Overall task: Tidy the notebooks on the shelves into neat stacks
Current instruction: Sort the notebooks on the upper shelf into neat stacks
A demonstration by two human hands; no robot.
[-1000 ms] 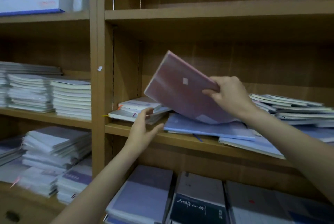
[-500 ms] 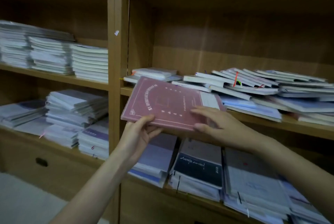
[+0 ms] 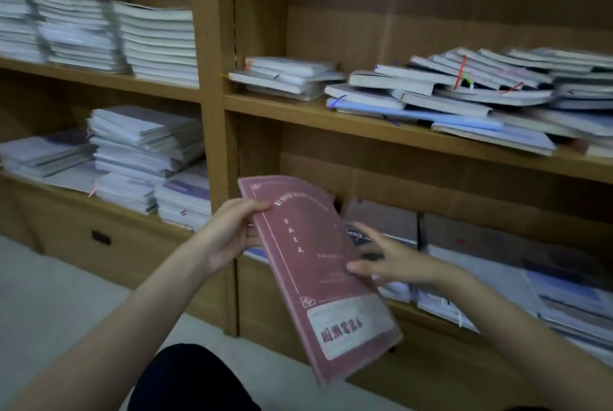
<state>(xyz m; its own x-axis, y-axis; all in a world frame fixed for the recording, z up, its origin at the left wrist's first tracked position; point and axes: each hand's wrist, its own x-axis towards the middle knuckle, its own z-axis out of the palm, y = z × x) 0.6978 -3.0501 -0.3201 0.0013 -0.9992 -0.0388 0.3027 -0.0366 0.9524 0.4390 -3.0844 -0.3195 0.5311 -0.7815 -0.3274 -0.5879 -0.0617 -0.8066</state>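
Holding one pink notebook (image 3: 318, 274) out in front of the bookcase, below the middle shelf (image 3: 391, 132) and level with the bottom row of books. Left hand (image 3: 229, 238) pinching its upper left edge, thumb on the cover; right hand (image 3: 391, 264) lying with fingers spread and straight against its right edge, steadying rather than clasping. Judging the step as sorting: one notebook pulled out and being turned, awaiting a place.

Still needing work: the slumped pile (image 3: 464, 92) sprawling across the right of the middle shelf, fanned and overlapping, beside a small stack (image 3: 285, 77) at its left end. Next move probably calling for choosing a stack of matching size, squaring the pink notebook to it and laying it flat on top.

Reading little: a pale label near the cover's lower corner carrying a few dark red characters, upside down and too blurred to make out; fine lines of print above, likewise illegible.
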